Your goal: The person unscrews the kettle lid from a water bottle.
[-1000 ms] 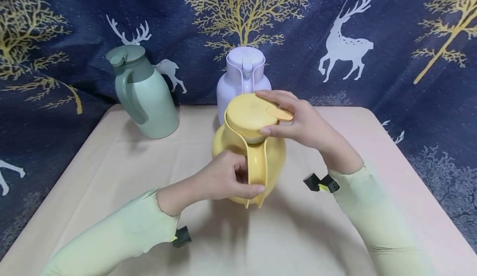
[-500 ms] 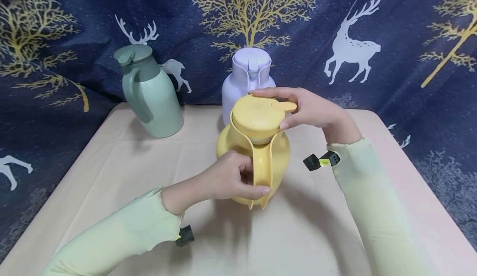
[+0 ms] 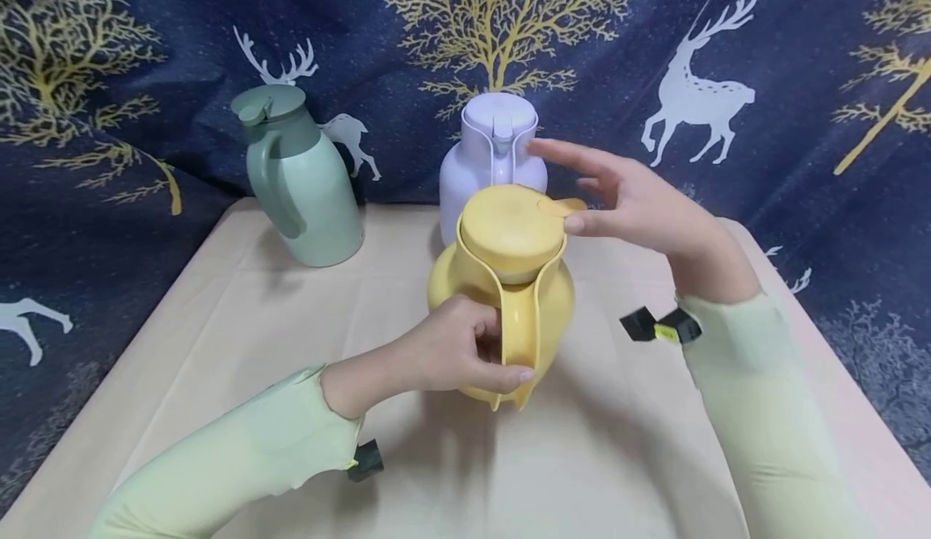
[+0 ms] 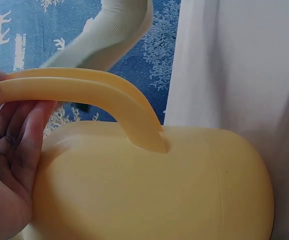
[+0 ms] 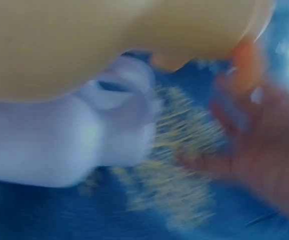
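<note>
A yellow thermos jug (image 3: 556, 305) stands near the middle of the table in the head view, its handle (image 3: 519, 325) facing me. My left hand (image 3: 454, 345) grips this handle, fingers round it and thumb across its front; the left wrist view shows the fingers (image 4: 22, 132) under the handle's arch. The round yellow lid (image 3: 509, 228) sits in the jug's neck, with its lever tab (image 3: 567, 206) pointing right. My right hand (image 3: 640, 200) is spread at the lid's right, forefinger extended and thumb right by the tab. In the right wrist view that hand (image 5: 269, 145) is blurred.
A lilac jug (image 3: 458, 179) stands right behind the yellow one, partly hidden by it. A green jug (image 3: 313, 200) is at the back left. The cream-covered table (image 3: 291, 345) ends at a dark blue cloth (image 3: 582, 119) with deer and trees.
My right hand has turned the lid somewhat counterclockwise, then let go and spread its fingers to the right. My left hand keeps its grip. The head view has shifted slightly.
</note>
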{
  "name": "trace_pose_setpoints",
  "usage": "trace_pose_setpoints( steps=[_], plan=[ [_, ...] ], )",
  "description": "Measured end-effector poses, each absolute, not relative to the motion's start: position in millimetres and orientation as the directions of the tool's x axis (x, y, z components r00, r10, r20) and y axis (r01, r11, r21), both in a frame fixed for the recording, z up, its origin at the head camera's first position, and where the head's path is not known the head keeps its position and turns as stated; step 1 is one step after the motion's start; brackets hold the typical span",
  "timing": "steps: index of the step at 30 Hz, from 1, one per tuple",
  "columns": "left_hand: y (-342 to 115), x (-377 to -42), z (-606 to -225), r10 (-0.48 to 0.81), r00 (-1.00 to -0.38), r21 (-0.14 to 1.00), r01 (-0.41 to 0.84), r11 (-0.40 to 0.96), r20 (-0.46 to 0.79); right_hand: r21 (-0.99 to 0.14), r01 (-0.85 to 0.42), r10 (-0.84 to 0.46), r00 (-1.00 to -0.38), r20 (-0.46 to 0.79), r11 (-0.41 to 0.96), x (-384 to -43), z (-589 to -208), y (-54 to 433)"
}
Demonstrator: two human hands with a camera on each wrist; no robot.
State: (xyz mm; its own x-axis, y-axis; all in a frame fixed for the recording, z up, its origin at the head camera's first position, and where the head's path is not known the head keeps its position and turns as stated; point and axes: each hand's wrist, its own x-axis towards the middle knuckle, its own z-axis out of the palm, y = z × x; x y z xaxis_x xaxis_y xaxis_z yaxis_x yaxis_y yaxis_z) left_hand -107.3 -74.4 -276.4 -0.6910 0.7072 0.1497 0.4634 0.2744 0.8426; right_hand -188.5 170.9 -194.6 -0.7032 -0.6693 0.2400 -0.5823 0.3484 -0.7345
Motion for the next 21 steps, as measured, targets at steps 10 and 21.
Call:
trace_pose_setpoints(
  steps=[10, 21],
  plan=[
    [-73, -106, -275, 0.699, -0.703, 0.851, 0.442, 0.284, 0.132, -0.455, -0.55, -0.389, -0.829, 0.402, 0.701, -131, -207, 137],
    [-72, -107, -275, 0.709, -0.686, 0.835, 0.478, 0.273, 0.161, -0.555, -0.592, -0.411, -0.806, 0.426, 0.584, -146, -219, 138]
  ],
)
